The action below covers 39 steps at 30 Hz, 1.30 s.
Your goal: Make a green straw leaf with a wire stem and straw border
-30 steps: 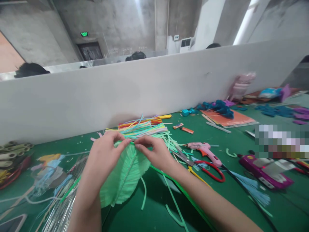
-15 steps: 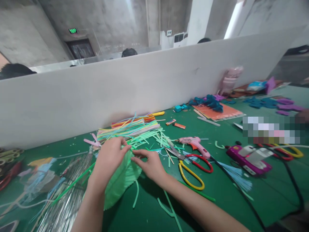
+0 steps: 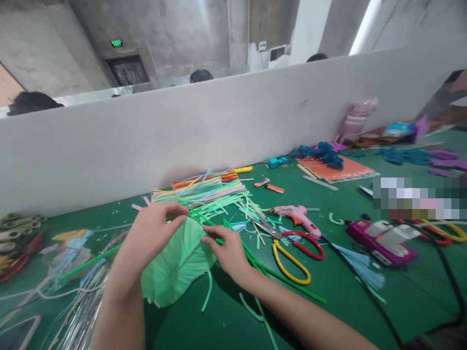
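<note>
A light green pleated leaf (image 3: 178, 265), apparently formed from fuzzy pipe cleaners, lies tilted between my hands. My left hand (image 3: 153, 231) is at its upper left edge, thumb and forefinger pinched near a darker green pipe cleaner (image 3: 195, 213) that crosses the leaf's top. At the leaf's upper right edge, my right hand (image 3: 228, 250) has its thumb and forefinger closed on the leaf; that pipe cleaner passes by the same fingertips. Further dark green stems run under my right wrist. Red-and-yellow-handled scissors (image 3: 288, 248) rest open just right of my right hand.
Bundled coloured pipe cleaners (image 3: 204, 187) lie behind my hands. A pink glue gun (image 3: 299, 216) and a purple power strip (image 3: 381, 243) with cables are on the right. Thin wires (image 3: 82, 311) and a phone-like object (image 3: 20, 335) lie left. A white partition (image 3: 237, 126) bounds the back.
My left hand has shifted left and opened out from my right hand. More of the leaf's face shows, and the dark green pipe cleaner now stands out above it. The view has turned slightly.
</note>
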Motion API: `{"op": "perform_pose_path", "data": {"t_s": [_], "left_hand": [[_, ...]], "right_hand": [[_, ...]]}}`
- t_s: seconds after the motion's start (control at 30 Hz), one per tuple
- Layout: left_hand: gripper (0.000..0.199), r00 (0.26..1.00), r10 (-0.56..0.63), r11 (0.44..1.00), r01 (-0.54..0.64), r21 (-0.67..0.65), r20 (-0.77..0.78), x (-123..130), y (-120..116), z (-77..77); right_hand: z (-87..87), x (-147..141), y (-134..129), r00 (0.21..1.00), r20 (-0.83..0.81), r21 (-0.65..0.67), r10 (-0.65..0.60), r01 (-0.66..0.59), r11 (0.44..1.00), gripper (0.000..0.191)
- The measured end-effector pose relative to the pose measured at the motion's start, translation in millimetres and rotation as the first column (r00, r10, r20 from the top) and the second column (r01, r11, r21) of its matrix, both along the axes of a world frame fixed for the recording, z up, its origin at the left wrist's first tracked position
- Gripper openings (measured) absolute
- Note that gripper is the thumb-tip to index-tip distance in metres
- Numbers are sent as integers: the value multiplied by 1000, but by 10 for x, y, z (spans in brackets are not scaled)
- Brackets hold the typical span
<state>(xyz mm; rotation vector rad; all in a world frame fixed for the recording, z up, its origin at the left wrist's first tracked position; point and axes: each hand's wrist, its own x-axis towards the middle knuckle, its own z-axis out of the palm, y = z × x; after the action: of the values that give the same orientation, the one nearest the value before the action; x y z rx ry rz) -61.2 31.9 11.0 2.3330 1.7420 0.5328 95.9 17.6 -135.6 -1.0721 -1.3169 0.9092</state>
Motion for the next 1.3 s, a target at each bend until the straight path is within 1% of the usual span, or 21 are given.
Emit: {"op": "perform_pose_path", "data": {"t_s": [0.13, 0.2, 0.43, 0.57, 0.83, 0.93, 1.1, 1.3], "left_hand": [[28, 1000, 1, 999, 0, 45, -19, 32, 46, -49], [27, 1000, 12, 999, -10, 47, -29, 34, 50, -50], [29, 996, 90, 995, -91, -34, -7, -56, -6, 54], [30, 987, 160, 985, -161, -59, -22, -94, 8, 58], [31, 988, 154, 986, -154, -62, -13, -3, 46, 38], [33, 989, 149, 984, -150, -94, -15, -63, 49, 43], [37, 992, 128, 979, -127, -162, -4, -247, 54, 55], [40, 985, 170, 959, -170, -225, -20, -334, 47, 88]], "right_hand": [[-37, -5, 7, 1000, 5, 0, -18, 18, 1000, 23], [-40, -7, 0, 1000, 5, 0, -24, 24, 1000, 23], [-45, -24, -24, 999, -3, 2, -33, 33, 999, 21], [-66, -27, -18, 999, -4, -3, -32, 32, 999, 21], [-81, -21, -13, 1000, -10, -8, -27, 27, 1000, 22], [-89, -25, -15, 1000, -12, -6, -27, 27, 1000, 22], [-105, -29, -19, 1000, -13, 0, -23, 23, 1000, 21], [-104, -19, -21, 1000, -12, 10, -21, 21, 1000, 21]]}}
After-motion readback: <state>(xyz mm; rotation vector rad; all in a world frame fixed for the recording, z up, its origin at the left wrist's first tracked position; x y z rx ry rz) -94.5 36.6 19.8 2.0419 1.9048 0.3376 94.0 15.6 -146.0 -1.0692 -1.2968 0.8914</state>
